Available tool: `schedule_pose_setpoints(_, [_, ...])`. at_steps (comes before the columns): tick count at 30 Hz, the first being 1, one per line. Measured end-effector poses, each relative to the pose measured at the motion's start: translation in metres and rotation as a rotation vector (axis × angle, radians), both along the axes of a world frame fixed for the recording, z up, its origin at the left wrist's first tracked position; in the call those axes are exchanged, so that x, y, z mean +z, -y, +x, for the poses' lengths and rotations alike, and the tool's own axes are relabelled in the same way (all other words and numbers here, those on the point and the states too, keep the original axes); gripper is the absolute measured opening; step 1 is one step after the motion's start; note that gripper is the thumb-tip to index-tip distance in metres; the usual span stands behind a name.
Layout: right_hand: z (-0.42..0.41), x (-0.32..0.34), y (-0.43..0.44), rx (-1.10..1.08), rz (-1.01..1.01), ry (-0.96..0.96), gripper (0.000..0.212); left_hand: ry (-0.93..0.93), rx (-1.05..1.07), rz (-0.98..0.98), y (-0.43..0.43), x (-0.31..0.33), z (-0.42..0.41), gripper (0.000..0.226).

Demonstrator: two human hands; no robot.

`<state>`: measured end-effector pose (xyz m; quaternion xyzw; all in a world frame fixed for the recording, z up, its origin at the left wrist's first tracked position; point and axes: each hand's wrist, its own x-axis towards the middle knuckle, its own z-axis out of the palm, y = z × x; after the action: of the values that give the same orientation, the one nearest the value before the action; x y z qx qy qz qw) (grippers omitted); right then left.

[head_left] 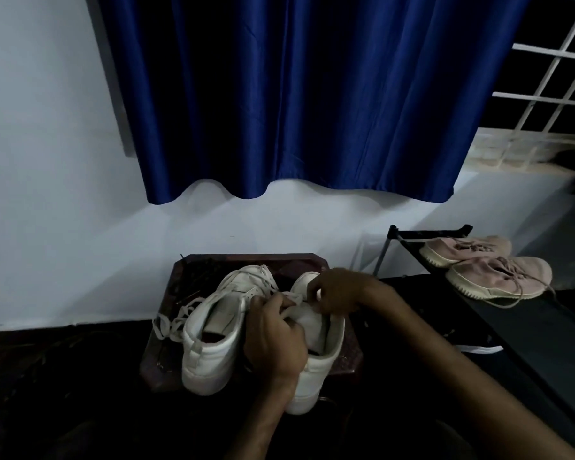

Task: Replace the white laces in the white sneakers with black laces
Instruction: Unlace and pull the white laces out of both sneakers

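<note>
Two white high-top sneakers stand side by side on a low reddish-brown bench (351,358), heels near, toes far. The left sneaker (213,330) has a loose white lace (170,323) spilling off its left side onto the bench. On the right sneaker (322,360), only a short bit of the right sneaker's lace (294,297) shows by the tongue. Dark strands, possibly the black laces (198,270), lie at the far left corner.

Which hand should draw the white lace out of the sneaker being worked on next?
Right. The right hand pinches the white lace above the eyelets, so it can likely pull straight away; the left hand grips the sneaker, apparently steadying it.
</note>
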<state>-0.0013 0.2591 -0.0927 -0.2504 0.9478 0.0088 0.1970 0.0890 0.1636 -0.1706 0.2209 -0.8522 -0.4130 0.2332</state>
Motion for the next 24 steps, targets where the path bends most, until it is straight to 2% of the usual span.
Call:
schedule_pose_setpoints(3, [-0.007,0.016,-0.004,-0.025,0.02,-0.035,0.026,-0.006,0.022,0.029,0.0,-0.001,-0.001,0.029])
schedule_pose_setpoints(8, [0.002,-0.005,0.013,-0.05,-0.067,-0.073,0.033,-0.015,0.034,0.046,-0.001,0.001,-0.001,0.023])
schedule_pose_setpoints(12, [0.009,-0.014,0.019,-0.055,-0.107,-0.242,0.021,-0.018,0.041,0.03,-0.002,0.0,0.0,0.024])
schedule_pose_setpoints(15, [0.009,0.006,0.007,-0.007,-0.042,-0.13,0.005,-0.033,0.037,0.014,-0.001,-0.003,-0.001,0.027])
schedule_pose_setpoints(17, [0.005,0.028,-0.005,-0.007,0.036,-0.068,0.014,-0.043,0.046,0.015,-0.001,-0.004,-0.002,0.031])
schedule_pose_setpoints(19, [-0.002,0.037,-0.013,-0.054,0.068,-0.089,0.017,-0.048,0.056,0.023,-0.001,-0.006,-0.001,0.032])
schedule_pose_setpoints(20, [-0.002,0.036,-0.014,-0.071,0.066,-0.118,0.015,-0.05,0.053,0.027,-0.001,-0.007,0.0,0.033])
schedule_pose_setpoints(24, [0.007,0.012,0.007,-0.056,-0.018,-0.176,0.031,-0.065,0.037,0.037,-0.003,-0.007,0.0,0.034])
